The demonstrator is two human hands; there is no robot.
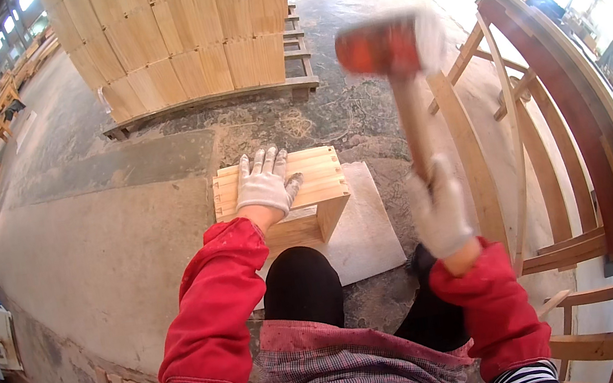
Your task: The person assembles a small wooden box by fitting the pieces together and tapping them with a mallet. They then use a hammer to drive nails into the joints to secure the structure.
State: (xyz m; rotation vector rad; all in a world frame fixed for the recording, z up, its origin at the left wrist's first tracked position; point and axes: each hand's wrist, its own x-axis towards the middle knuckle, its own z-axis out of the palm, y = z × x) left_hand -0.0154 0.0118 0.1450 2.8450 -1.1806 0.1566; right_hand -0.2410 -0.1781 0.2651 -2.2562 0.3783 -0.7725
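Pale wooden box (pixel 299 192), finger-jointed corners, open-sided.

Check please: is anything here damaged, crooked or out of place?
Nothing stands out. The left hand lies flat on the wooden box, which sits squarely on a pale board. The right hand holds a raised mallet, blurred. The stacked wooden boxes behind look tidy.

We see bright daylight pouring in from the upper right, blown out to white glare there. The mallet (pixel 388 46) and right hand (pixel 440 207) are smeared with motion blur; the left hand (pixel 264 184) stays sharp. Fisheye distortion bends edges toward a dark rim.
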